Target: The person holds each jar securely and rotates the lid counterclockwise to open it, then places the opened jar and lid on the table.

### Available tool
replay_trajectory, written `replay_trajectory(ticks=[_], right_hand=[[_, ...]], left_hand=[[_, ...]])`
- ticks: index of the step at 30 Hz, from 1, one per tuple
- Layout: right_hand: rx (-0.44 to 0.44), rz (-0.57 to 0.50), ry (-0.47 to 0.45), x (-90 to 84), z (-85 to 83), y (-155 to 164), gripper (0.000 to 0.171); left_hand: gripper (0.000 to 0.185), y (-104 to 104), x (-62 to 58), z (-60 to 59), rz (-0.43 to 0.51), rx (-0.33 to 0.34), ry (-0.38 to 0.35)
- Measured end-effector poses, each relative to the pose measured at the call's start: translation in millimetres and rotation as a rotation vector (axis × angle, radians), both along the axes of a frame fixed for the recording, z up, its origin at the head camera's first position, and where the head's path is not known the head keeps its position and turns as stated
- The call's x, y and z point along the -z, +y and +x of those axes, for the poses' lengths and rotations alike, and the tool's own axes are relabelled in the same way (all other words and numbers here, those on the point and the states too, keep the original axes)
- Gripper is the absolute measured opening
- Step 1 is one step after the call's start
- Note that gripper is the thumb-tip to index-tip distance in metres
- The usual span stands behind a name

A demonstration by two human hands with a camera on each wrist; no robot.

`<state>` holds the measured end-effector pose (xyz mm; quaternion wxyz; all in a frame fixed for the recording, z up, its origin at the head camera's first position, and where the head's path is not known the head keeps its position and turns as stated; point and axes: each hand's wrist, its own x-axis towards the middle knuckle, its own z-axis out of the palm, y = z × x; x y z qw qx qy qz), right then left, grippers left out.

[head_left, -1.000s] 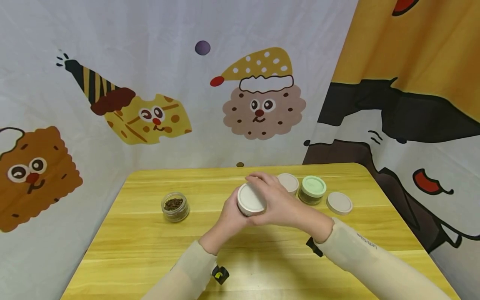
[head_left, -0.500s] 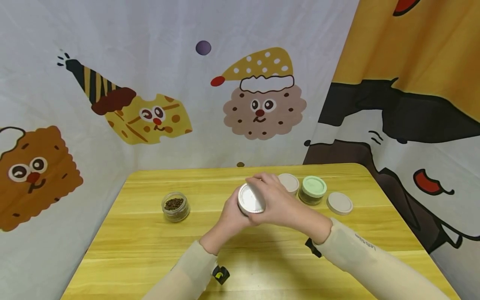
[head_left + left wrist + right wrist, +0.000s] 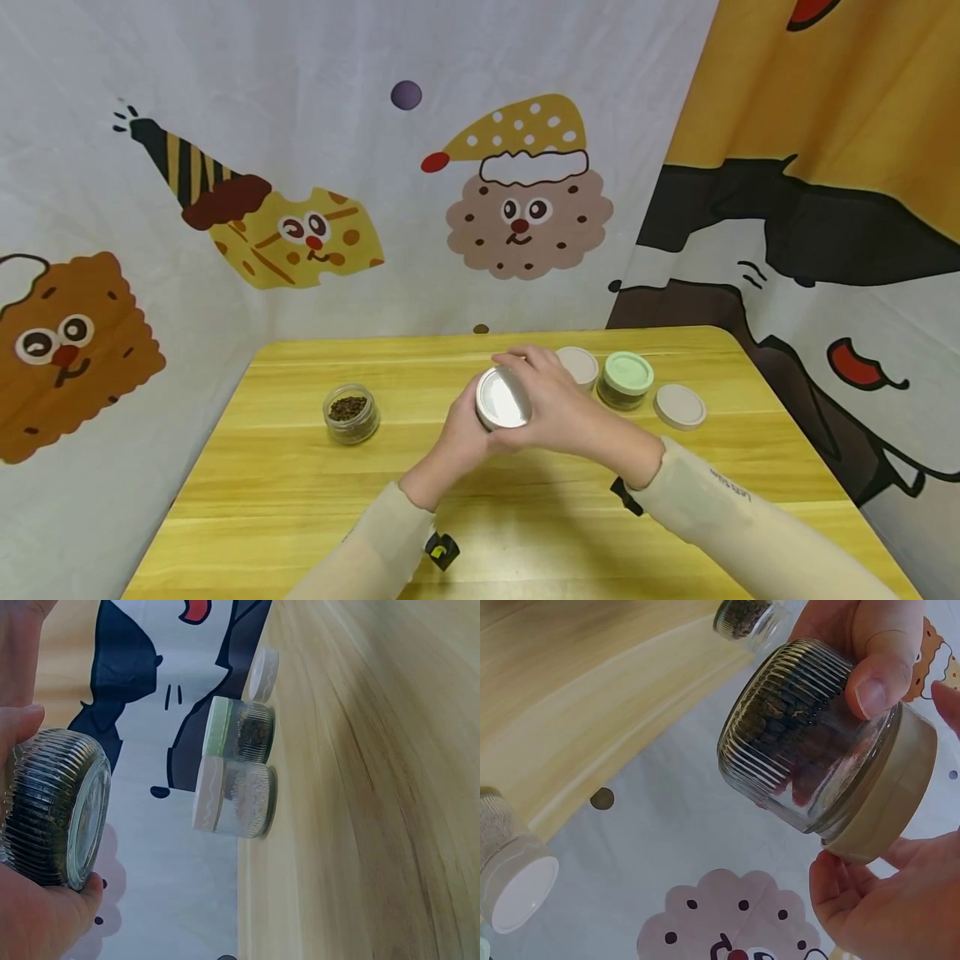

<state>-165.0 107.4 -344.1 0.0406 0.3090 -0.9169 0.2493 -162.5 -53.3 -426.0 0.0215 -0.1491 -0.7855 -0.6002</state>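
Both hands hold a ribbed glass jar (image 3: 780,735) with dark contents up above the wooden table. My left hand (image 3: 459,432) grips its glass body, thumb pressed to the side in the right wrist view. Around the pale lid (image 3: 501,400) curl the fingers and thumb of my right hand (image 3: 558,408). That lid sits on the jar, a beige band in the right wrist view. In the left wrist view the jar's round base shows, while the lid is hidden.
On the left of the table (image 3: 300,508) stands an uncovered glass jar (image 3: 351,414) with brown pellets. Behind my right hand are a white-lidded jar (image 3: 577,365), a green-lidded jar (image 3: 626,379) and a loose white lid (image 3: 679,406). A printed cloth (image 3: 420,308) hangs behind.
The held jar stays in nearly the same place, tilting slightly, and its lid top turns from matt white to a bright reflection. My right hand shifts very little; the other things stay put.
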Motion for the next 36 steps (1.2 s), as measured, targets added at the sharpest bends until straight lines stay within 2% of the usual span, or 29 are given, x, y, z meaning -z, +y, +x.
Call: replay_trajectory(ticks=[5,10,14,20,27,31,36], right_hand=[[0.045,0.024,-0.006,-0.2,-0.4,-0.8,0.090],[-0.009,-0.005,-0.013,0.0,-1.7,-1.2,0.083],[-0.037,-0.009,-0.027,0.4,-1.6,-0.4,0.089],[0.015,0.004,-0.047,0.6,0.2,0.0,0.096],[0.040,0.001,-0.057,0.4,0.2,-1.9,0.083],[0.019,-0.019,-0.046,0.3,-1.5,-2.3,0.078],[-0.008,-0.043,-0.015,-1.9,-1.7,-1.5,0.079]], left_hand=[[0.091,0.8,-1.3,0.9,-0.004,0.000,-0.020],[0.091,1.5,-1.6,1.1,-0.013,-0.006,-0.037],[0.090,0.7,-0.4,-0.1,-0.010,-0.005,-0.029],[0.089,-0.7,-1.2,0.1,-0.024,0.005,-0.046],[0.089,-0.6,-4.1,0.8,-0.021,0.023,-0.082],[0.089,-0.7,-2.5,1.3,-0.028,0.019,-0.068],[0.089,-0.5,-0.3,0.3,-0.025,0.019,-0.058]])
